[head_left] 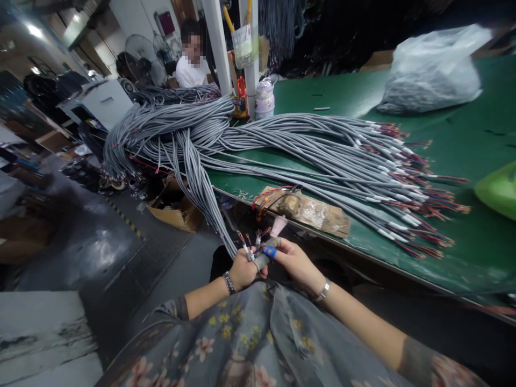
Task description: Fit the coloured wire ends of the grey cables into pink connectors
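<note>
My left hand (243,270) is closed round the ends of a few grey cables (201,177) that hang off the green table (463,161); their stripped coloured wire ends (250,244) stick up above my fist. My right hand (296,262) is pinched against the same cable ends, with taped fingertips and a blue cap on one finger. Both hands sit over my lap, just below the table's front edge. A large pile of grey cables (306,150) lies spread across the table, coloured wire ends pointing right.
A worn brown block (306,210) with wires sits at the table edge near my hands. A plastic bag (433,70) lies far right, a green object (497,189) at the right edge. A white post (217,48), jars and a seated person (192,67) are behind. An open carton (175,208) rests on the floor.
</note>
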`<state>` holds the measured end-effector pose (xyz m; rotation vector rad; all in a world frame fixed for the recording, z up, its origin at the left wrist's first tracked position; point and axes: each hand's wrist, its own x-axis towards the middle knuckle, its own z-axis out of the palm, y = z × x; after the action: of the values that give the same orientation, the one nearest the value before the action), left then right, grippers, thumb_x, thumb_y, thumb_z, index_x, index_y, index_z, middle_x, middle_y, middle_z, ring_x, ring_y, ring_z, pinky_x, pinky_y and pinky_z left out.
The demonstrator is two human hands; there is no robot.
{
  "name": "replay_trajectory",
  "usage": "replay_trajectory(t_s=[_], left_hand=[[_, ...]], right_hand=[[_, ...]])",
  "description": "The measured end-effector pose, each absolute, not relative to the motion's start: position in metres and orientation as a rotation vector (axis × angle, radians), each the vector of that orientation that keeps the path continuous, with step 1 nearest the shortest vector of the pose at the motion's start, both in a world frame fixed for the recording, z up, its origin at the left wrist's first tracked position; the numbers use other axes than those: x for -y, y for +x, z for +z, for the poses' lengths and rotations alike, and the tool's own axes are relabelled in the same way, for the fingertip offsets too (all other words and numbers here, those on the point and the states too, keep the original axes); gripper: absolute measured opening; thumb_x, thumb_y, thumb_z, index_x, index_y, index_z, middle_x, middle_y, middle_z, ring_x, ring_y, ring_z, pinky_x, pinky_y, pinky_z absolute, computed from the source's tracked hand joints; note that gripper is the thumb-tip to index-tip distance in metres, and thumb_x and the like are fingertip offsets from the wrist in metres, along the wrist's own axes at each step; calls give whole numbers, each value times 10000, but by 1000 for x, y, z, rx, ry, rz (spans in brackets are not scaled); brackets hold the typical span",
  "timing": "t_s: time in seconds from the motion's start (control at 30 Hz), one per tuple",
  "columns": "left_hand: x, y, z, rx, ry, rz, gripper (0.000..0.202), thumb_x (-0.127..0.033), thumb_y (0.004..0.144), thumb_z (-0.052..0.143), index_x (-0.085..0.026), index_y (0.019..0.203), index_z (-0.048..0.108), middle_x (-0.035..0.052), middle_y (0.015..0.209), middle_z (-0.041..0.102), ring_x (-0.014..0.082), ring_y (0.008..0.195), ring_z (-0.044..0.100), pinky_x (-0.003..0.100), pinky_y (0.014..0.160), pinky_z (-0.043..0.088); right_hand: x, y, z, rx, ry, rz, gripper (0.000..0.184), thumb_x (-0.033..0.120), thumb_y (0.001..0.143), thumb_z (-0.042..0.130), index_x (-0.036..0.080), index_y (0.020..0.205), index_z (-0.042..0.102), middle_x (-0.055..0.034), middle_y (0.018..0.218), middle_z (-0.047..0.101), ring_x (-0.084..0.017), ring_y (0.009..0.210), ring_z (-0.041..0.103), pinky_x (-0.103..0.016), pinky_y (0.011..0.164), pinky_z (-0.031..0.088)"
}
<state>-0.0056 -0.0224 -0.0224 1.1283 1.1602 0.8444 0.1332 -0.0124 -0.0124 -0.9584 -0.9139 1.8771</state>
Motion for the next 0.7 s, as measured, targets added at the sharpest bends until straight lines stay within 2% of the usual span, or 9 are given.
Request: replay_trajectory(t_s=[0.13,0.3,0.5,0.7], left_hand=[[22,-6,-22,-1164,1125,851,462,-549,658,697,-156,467,547,3,408,520,103,380,490,230,429,412],[22,-6,-23,-1166,1080,889,458,-547,667,695,-152,480,560,0,421,530,95,385,495,221,432,407],[23,-4,-23,-1206,934,967,451,-572,647,689,-148,539,580,0,427,542,95,358,481,216,387,375],[22,-4,-24,-1196,998,947,473,-582,668,671,-149,515,559,7,434,546,92,373,484,213,401,388]], right_hand=[[15,129,-15,811,-991,1882,353,455,583,774,223,685,528,44,478,594,-143,429,533,-296,503,428],[15,131,-17,654,-1053,1798,362,463,579,776,216,627,516,70,446,480,-97,424,422,-255,467,350],[14,144,-22,696,-1006,1859,403,466,506,838,177,675,613,39,563,525,-92,533,425,-253,542,341],[10,140,-14,765,-1036,1841,439,500,468,846,180,599,576,45,510,497,-84,494,396,-251,512,320]])
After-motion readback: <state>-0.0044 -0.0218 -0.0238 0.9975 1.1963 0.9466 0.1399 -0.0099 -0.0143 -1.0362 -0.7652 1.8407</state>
